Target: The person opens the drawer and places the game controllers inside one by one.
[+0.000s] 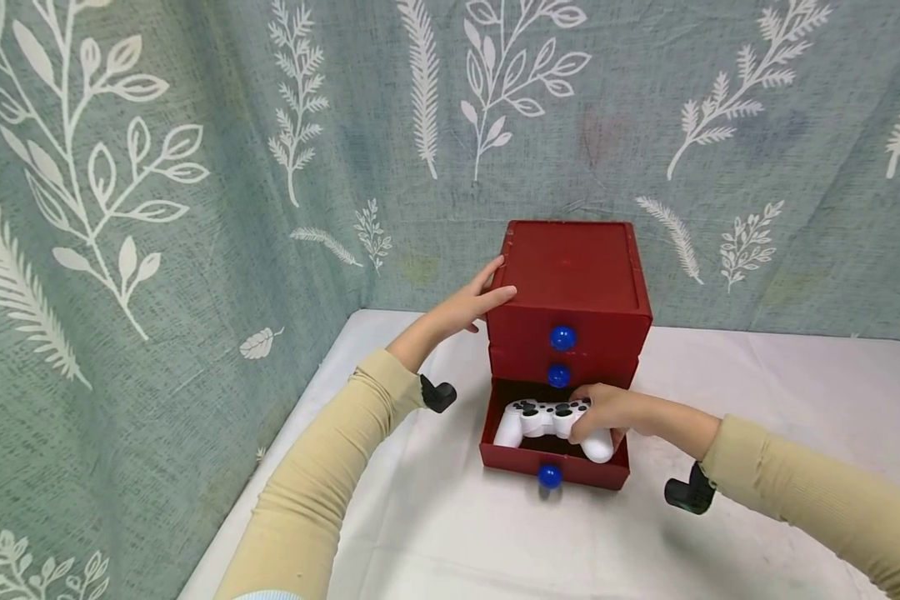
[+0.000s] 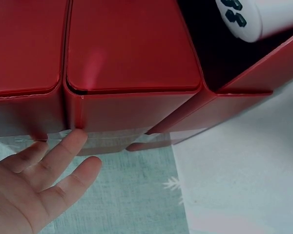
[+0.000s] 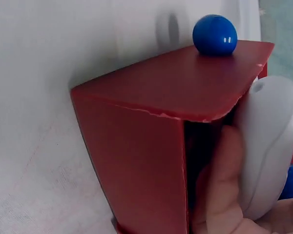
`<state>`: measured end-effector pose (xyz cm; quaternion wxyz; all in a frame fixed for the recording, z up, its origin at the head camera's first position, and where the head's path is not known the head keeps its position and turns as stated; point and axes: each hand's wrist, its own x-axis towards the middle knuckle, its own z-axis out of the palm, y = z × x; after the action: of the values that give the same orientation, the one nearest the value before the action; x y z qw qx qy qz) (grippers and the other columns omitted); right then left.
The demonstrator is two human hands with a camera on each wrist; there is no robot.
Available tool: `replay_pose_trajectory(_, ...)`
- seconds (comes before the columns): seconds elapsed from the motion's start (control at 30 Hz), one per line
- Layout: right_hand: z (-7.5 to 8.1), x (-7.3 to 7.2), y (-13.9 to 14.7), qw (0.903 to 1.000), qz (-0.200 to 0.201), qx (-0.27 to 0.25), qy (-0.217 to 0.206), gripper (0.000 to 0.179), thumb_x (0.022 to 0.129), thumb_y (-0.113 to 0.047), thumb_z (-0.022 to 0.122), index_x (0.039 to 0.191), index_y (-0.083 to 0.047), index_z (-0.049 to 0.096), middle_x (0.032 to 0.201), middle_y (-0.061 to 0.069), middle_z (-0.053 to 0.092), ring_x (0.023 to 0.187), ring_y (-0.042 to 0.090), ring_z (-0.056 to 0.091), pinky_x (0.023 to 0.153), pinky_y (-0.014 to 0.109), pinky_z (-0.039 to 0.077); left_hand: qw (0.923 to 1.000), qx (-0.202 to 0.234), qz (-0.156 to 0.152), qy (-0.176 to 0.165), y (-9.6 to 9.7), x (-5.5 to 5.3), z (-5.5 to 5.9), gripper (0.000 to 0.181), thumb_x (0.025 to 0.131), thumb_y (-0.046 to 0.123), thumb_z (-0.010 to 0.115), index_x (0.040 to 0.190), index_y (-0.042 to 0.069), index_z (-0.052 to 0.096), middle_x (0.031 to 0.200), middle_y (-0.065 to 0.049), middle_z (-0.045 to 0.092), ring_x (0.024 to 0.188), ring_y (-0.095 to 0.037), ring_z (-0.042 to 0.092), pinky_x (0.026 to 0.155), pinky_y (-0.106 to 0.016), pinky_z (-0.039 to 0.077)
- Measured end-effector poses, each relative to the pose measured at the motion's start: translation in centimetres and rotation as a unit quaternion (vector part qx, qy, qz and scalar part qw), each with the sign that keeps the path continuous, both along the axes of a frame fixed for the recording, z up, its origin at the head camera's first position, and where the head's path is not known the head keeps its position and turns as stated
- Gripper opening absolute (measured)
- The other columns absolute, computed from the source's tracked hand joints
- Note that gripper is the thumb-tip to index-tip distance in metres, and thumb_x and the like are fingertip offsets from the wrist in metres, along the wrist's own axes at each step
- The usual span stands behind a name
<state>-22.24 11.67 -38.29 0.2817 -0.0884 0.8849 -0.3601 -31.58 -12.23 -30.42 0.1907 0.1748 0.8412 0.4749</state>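
Observation:
A red chest of drawers (image 1: 570, 267) with blue round knobs stands on the table, its bottom drawer (image 1: 513, 458) pulled out. In that drawer lies a white game controller (image 1: 543, 417), its right grip tilted up over the drawer's front edge. My right hand (image 1: 607, 412) grips the controller's right side; in the right wrist view its fingers (image 3: 224, 180) reach down between the white grip and the drawer wall. At the chest's upper left side, my left hand (image 1: 468, 304) rests with spread fingers, and the left wrist view shows fingertips (image 2: 78, 139) against the red side.
The table (image 1: 435, 525) has a white cover. Behind and to the left hangs a grey-green curtain (image 1: 232, 208) with white leaf patterns. The open drawer's blue knob (image 1: 550, 476) sticks out toward the front.

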Motion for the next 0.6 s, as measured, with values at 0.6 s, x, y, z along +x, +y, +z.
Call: replay_pose_trajectory(0.6,-1.2,-1.0,-0.1,0.9928,0.058,0.078,0.070,0.061,0.067,-0.016,0.078,0.122,-0.008,0.054,0.106,0.013,0.056,0.084,0.022,0.056,0.065,0.034,0.051,1.0000,0.003,0.003,-0.005,-0.1,-0.2,-0.1,0.068,0.090,0.052,0.044,0.143,0.048,0.002,0.153,-0.005,0.012,0.122,-0.036,0.043,0.092,-0.059,0.035)
